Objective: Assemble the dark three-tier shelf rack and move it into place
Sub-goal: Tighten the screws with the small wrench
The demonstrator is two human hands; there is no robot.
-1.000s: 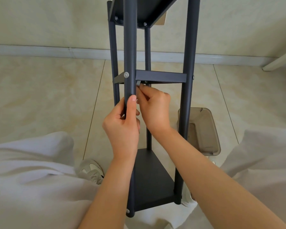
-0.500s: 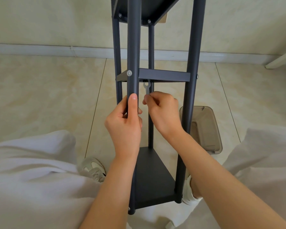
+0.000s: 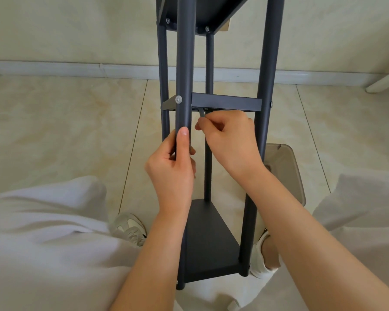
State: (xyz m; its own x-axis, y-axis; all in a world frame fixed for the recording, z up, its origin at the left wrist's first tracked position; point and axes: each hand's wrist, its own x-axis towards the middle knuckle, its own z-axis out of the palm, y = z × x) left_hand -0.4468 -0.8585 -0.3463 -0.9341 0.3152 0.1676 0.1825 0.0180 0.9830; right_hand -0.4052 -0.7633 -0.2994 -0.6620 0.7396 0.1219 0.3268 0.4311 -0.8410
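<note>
Tightening seems to be the step in hand, at the middle tier. The dark rack [image 3: 209, 239] stands upright on the tiled floor [image 3: 54, 131], between the legs of the person, who seems to sit low in front of it, and near to the wall [image 3: 76, 30]. All three shelves are already mounted on the four posts, so I judge the assembly to be close to its end.

The hands are apart, each one clamped on its own thing. The left hand [image 3: 171, 173] is wrapped around the front post [image 3: 184, 63], with the thumb lying flat along it, and it steadies the frame. The right hand [image 3: 229, 142] pinches a small flat wrench [image 3: 202, 112] (only a short piece of it shows above the fingers). The upper end of the tool reaches under the middle shelf [image 3: 226, 103], to a fastener which I can hardly make out in the shadow. Whether the wrench truly sits on this fastener, I cannot tell.

A smoky see-through box [image 3: 285, 167] lies on the floor just behind the rack on the right side.

For the next move I think the right hand needs short turns in a narrow place, while the left hand holds the post against twisting. After that, moving the rack into place is left to do.
</note>
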